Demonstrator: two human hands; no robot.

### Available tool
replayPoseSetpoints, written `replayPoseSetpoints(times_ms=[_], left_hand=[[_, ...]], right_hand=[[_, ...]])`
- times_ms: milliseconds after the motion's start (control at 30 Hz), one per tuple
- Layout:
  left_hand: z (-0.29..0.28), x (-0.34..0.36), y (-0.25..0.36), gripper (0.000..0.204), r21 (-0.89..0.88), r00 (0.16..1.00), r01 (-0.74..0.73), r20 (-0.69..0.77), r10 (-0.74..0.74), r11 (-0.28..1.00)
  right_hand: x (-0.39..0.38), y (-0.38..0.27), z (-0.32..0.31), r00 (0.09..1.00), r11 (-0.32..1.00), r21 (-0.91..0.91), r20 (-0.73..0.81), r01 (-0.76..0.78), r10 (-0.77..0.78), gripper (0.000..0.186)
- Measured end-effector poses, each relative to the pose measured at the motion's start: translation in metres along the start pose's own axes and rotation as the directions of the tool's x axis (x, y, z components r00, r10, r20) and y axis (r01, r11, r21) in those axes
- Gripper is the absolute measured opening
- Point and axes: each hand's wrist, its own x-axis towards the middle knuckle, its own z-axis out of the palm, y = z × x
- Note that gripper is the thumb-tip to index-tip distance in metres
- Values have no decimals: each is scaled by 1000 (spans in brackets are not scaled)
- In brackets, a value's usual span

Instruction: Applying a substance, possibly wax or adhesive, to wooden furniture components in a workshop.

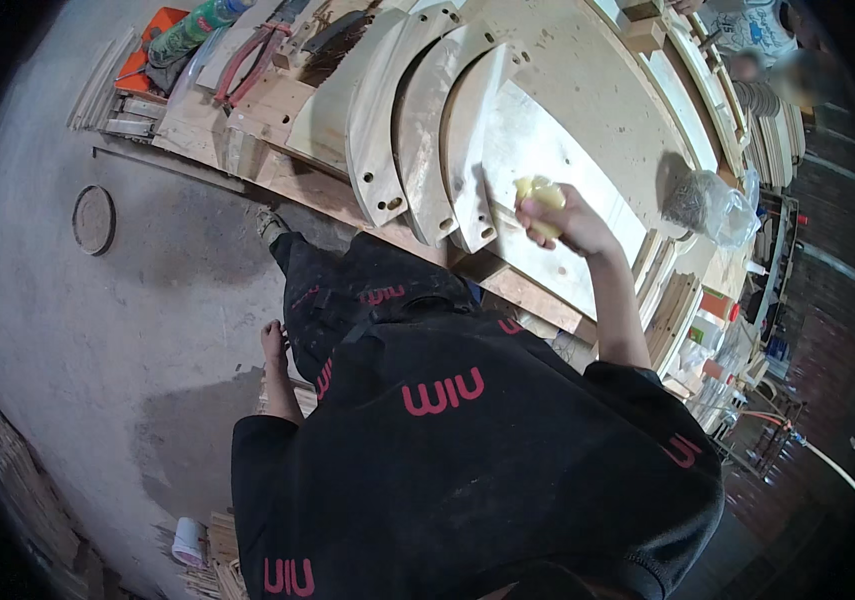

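My right hand [579,222] is raised over the bench, its fingers wrapped round a small pale-yellow lump [544,195]; blur hides its exact kind. Below it lies a pale flat board [572,170]. Just left of that hand, several curved wooden pieces [465,150] with holes and slots at their ends lie side by side, their lower ends near the bench's front edge. My left hand [273,341] hangs low beside my leg, away from the bench. Its fingers are curled, and nothing shows in them.
Red-handled pliers [250,65], a green bottle [192,32] and an orange bin [159,30] are at the bench's far left. A clear plastic bag [712,205] sits to the right. A round lid-like disc [94,220] lies on the floor. Another person [752,30] is at the far right.
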Motion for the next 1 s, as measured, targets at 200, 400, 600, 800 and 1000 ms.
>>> replayPoseSetpoints(times_ms=[200, 400, 600, 800, 1000], left_hand=[[13, 2, 11, 31, 88, 999, 13, 29, -15, 996], [10, 8, 2, 30, 89, 998, -7, 69, 0, 996], [16, 3, 1, 29, 123, 999, 9, 37, -13, 992], [22, -10, 2, 28, 102, 999, 1, 34, -4, 995], [18, 0, -14, 28, 105, 999, 7, 35, -11, 994]], right_hand=[[-24, 31, 21, 1000, 998, -58, -12, 1, -1, 35], [-20, 46, 30, 991, 964, -264, -122, 18, -52, 45], [-15, 50, 39, 979, 958, -281, -172, 57, -108, 41], [-10, 57, 40, 967, 954, -292, -219, 62, -129, 41], [-6, 56, 41, 927, 837, -544, -277, 66, -253, 44]])
